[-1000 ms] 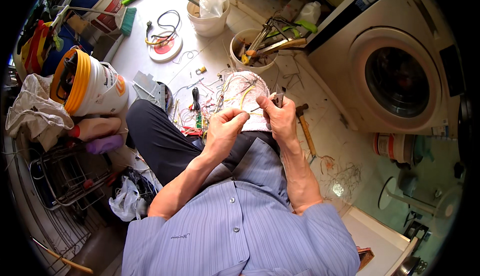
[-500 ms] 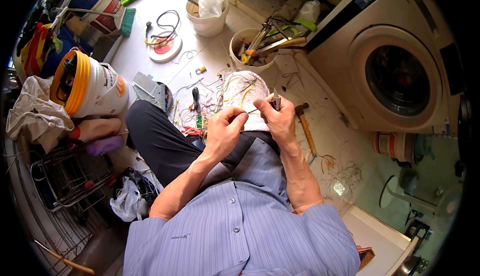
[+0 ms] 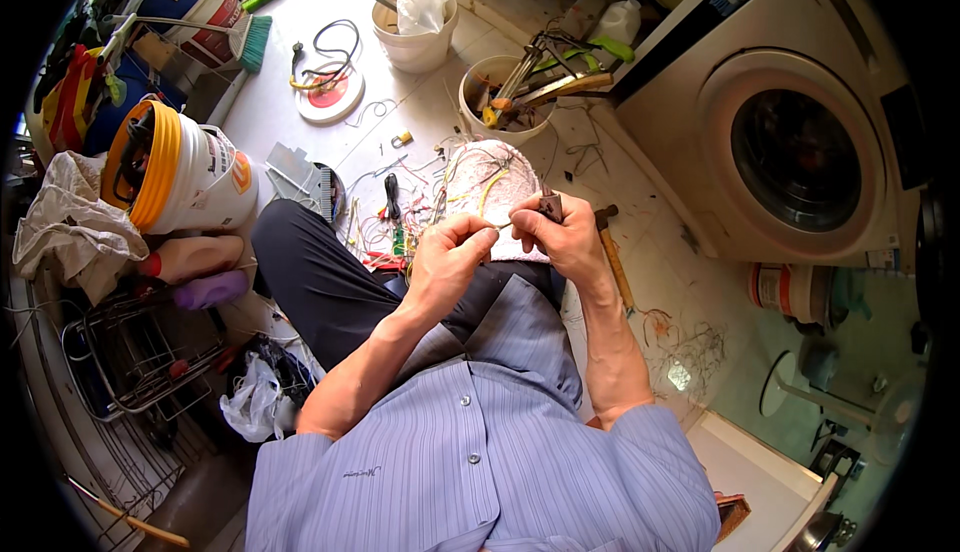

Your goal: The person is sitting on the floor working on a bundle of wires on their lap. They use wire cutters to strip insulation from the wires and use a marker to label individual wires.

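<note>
Both forearms come up from the lower edge with elbows bent, so the two hands nearly meet above the lap. The left hand (image 3: 440,260) shows its back, thumb and fingers pressed together on one end of a thin wire (image 3: 504,226). Opposite, the right hand (image 3: 572,247) has thumb and forefinger closed near the wire's other end, while its curled fingers clamp a dark hand tool (image 3: 550,209), possibly pliers, though the grip hides most of it. The wire spans the narrow gap between the two sets of fingers. Just beyond them is a pink pad (image 3: 510,167) strewn with loose wires (image 3: 491,192). Right of the right fingers, a hammer (image 3: 617,267) lies on the pale tiled floor (image 3: 652,247); farther that way stands a washing machine (image 3: 770,142). Well left of the left fingers is a yellow-rimmed white bucket (image 3: 215,187)
</note>
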Action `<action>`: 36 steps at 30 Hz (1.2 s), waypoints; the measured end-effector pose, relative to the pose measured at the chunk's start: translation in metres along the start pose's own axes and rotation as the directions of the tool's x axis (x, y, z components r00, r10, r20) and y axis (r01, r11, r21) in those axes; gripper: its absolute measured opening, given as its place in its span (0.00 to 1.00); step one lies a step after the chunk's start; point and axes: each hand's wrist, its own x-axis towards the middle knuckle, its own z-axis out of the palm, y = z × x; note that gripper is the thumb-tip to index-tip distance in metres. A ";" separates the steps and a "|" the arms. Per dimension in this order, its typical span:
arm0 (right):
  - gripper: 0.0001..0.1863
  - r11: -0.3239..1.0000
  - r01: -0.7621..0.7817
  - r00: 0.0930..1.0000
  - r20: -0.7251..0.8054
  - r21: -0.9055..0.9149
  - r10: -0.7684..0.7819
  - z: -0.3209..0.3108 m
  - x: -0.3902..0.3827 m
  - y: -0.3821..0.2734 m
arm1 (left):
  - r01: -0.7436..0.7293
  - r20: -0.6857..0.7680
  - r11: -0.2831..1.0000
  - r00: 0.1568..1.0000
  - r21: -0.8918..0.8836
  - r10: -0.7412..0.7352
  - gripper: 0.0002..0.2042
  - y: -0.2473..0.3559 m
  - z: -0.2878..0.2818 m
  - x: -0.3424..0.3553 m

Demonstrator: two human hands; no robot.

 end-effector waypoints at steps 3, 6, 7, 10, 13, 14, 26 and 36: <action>0.07 0.999 0.004 0.997 -0.083 -0.046 -0.008 0.004 0.003 0.005 | -0.064 -0.021 0.994 0.998 0.090 0.067 0.08 -0.008 0.002 0.002; 0.12 0.997 0.021 0.989 -0.144 -0.072 -0.031 0.007 0.005 0.012 | -0.106 -0.045 0.978 0.992 0.180 0.116 0.07 -0.008 0.004 0.003; 0.14 0.998 0.014 0.987 -0.158 -0.055 -0.023 0.006 0.007 0.017 | -0.115 -0.055 0.971 0.990 0.208 0.129 0.07 -0.008 0.004 0.003; 0.16 0.999 -0.013 0.981 -0.192 0.050 0.022 0.005 0.012 0.028 | -0.196 -0.118 0.924 0.962 0.330 0.246 0.07 -0.009 0.011 0.006; 0.18 0.996 -0.007 0.975 -0.221 0.091 0.027 0.004 0.017 0.035 | -0.287 -0.123 0.862 0.922 0.418 0.367 0.06 -0.016 0.014 0.012; 0.19 0.996 0.000 0.973 -0.232 0.089 0.021 0.003 0.019 0.036 | -0.276 -0.124 0.850 0.922 0.449 0.366 0.07 -0.018 0.014 0.015; 0.17 0.686 0.164 0.924 -0.134 -0.709 -0.359 -0.023 0.004 0.053 | 0.038 -0.227 0.855 0.969 0.517 0.094 0.10 -0.062 0.001 0.073; 0.13 0.577 0.329 0.908 0.082 -0.747 -0.411 -0.023 0.011 0.054 | 0.046 -0.220 0.711 0.963 0.702 0.155 0.11 -0.057 0.003 0.079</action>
